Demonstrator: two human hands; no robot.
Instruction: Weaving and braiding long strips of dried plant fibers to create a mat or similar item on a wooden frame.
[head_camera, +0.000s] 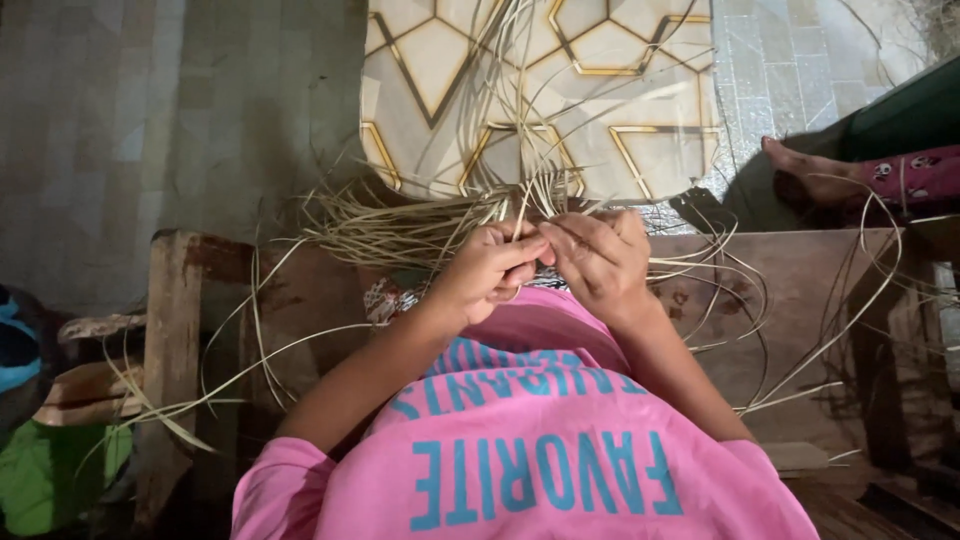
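Both hands meet close together above the person's lap, at the middle of the view. Left hand (490, 268) is curled, fingers pinched narrow on thin pale straw strips (420, 232). Right hand (600, 258) is just beside it, touching it, fingers bent and closed on the same strips; thumb side faces the left hand. The strips bunch into a flat bundle that runs left from the hands, over the back edge of the wooden bench (800, 290). Loose ends loop out right across the bench top and hang down over its left end.

No packages or signs. The only lettering is blue print on the person's pink shirt (530, 450), bottom centre, not copied. A cream floor mat (640, 150) with gold line pattern lies beyond the bench, top centre; strips cross in front of it. Grey tiled floor (200, 120) at upper left.

Another person's bare foot (800, 175) and patterned pink trouser leg (915, 175) show at the right edge, well apart from the hands. A dark green cloth (910, 115) lies above that leg. A bright green thing (50, 480) sits at the bottom left corner, with something blue above it at the left edge; too dark to tell either. The strips partly hide the fingertips, so the exact grip point cannot be told.
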